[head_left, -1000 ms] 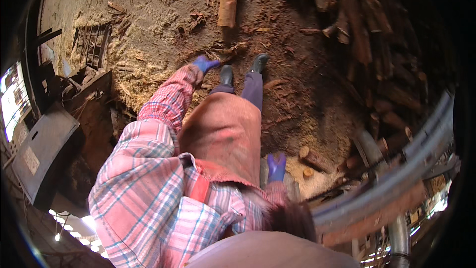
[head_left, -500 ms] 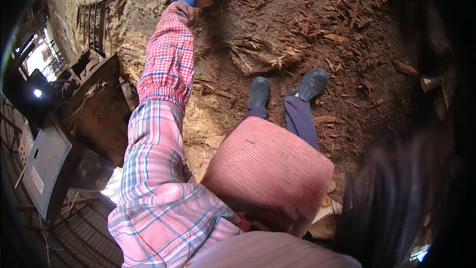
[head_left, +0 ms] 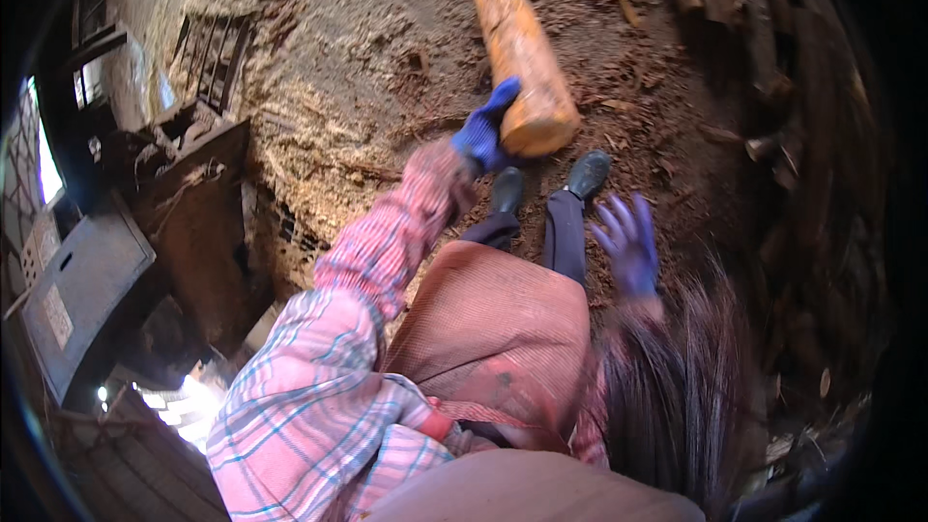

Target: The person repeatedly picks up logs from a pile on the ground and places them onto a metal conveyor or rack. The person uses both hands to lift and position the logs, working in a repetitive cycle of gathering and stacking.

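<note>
My left hand [head_left: 489, 128], in a blue-purple glove, grips the near end of a peeled, orange-brown log [head_left: 527, 53]. The log slants away from me, its round cut end facing my boots; the fingers on its far side are hidden. To the right of my legs, my right hand [head_left: 630, 240] wears the same kind of glove. Its fingers are spread and nothing is in them, though motion blurs it a little. Hair hangs over part of my right forearm.
Bark scraps and wood shavings cover the dirt floor [head_left: 387, 48]. Several timbers [head_left: 739, 0] are stacked along the right. A rusty metal machine [head_left: 193, 242] with a grey panel [head_left: 82, 295] stands at my left. My dark boots [head_left: 588, 174] are just below the log.
The log has come nearer and to the right with my left hand on it, and much more of it shows. My right hand has come into view, open.
</note>
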Tool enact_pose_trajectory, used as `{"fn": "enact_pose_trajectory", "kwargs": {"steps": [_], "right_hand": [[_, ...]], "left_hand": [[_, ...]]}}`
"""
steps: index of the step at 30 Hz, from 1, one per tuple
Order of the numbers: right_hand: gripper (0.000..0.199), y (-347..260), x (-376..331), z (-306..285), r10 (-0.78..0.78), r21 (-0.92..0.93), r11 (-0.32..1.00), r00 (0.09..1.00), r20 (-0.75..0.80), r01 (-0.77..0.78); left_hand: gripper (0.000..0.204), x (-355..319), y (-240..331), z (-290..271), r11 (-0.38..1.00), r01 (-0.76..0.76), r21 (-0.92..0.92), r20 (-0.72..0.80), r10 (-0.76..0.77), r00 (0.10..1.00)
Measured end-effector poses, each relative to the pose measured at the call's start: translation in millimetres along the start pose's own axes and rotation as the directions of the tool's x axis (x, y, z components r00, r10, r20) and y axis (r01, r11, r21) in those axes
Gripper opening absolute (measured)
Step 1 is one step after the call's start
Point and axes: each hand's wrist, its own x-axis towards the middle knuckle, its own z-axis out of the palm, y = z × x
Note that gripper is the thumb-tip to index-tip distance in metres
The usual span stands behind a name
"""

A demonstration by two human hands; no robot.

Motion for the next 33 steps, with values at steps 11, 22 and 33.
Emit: {"fn": "enact_pose_trajectory", "kwargs": {"steps": [11, 22, 33], "right_hand": [[0.054, 45.8, -140.0, 98.6, 0.186, 0.372, 0.912, 0.982, -0.001, -0.173], [0.061, -116.8, -402.3, 102.4, -0.173, 0.547, 0.837, 0.961, 0.216, 0.027], [0.086, -325.7, -679.1, -27.2, -0.883, -0.638, 0.430, 0.445, -0.150, 0.639]], "left_hand": [[0.080, -230.1, -123.7, -14.9, 0.625, 0.708, 0.329, -0.279, -0.652, 0.705], [0.059, -401.8, -294.0, 194.7, 0.555, 0.321, 0.768, 0.150, -0.643, 0.751], [0.064, -433.2, -382.8, 241.8, 0.091, -0.503, 0.859, 0.510, -0.235, 0.828]]}}
